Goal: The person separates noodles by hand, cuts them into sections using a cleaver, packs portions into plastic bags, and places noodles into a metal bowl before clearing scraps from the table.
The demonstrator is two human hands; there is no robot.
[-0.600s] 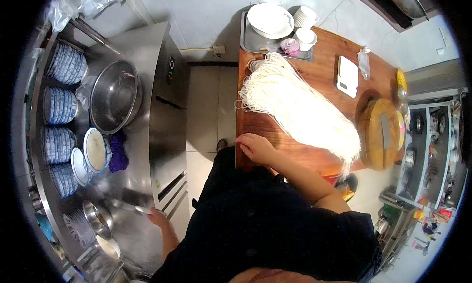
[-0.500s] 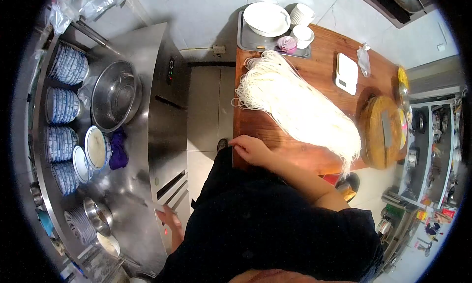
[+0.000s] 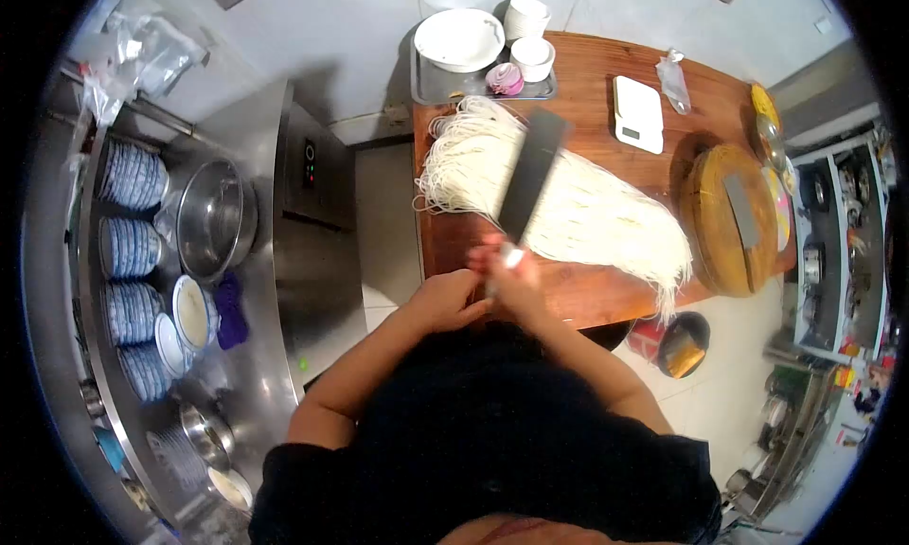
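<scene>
My right hand [image 3: 514, 282] is closed on the handle of a dark-bladed cleaver [image 3: 533, 176]; hand and handle are blurred. The blade points away from me above a long heap of pale noodles [image 3: 606, 214] on the wooden table [image 3: 454, 247]. Beside the right hand, at the table's near edge, my left hand [image 3: 445, 299] has its thumb spread from its fingers and holds nothing visible. Its fingertips are close to my right hand; whether they touch cannot be made out.
A tray [image 3: 431, 86] with a white bowl, cups and an onion stands at the back. To the right are a scale [image 3: 638, 114] and a round chopping block [image 3: 710, 223] with a blade on it. The left steel counter [image 3: 260, 356] carries a metal basin [image 3: 216, 218] and stacked bowls.
My left hand has come from the left counter to the table. The cleaver it carried is now in my right hand above the noodles. My view has shifted right.
</scene>
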